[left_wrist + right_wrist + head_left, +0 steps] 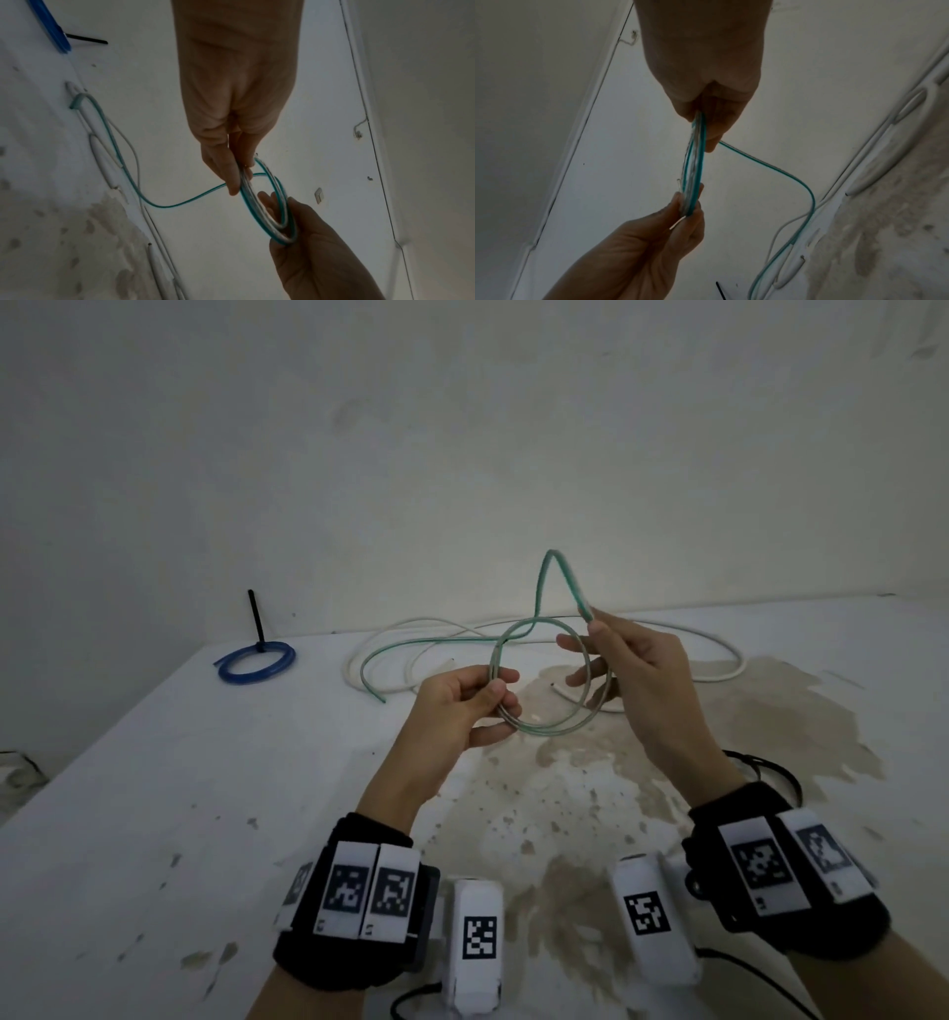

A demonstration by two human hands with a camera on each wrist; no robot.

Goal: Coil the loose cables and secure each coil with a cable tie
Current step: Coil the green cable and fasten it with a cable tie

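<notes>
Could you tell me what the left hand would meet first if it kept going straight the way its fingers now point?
Most likely the right hand, which holds the far side of the same green cable coil the left hand pinches; depth is uncertain.

Both hands (544, 690) pinching green cable (552, 726) coil — blue coil (255, 661), white cable (719, 677) behind

Bare utility room: stained white table (154, 814), blank plaster wall (462, 428) (scuffed).

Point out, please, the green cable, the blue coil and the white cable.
green cable (554, 629), head view, top of the held loop.
blue coil (255, 661), head view, front of its ring.
white cable (739, 662), head view, right bend on the table.
</notes>
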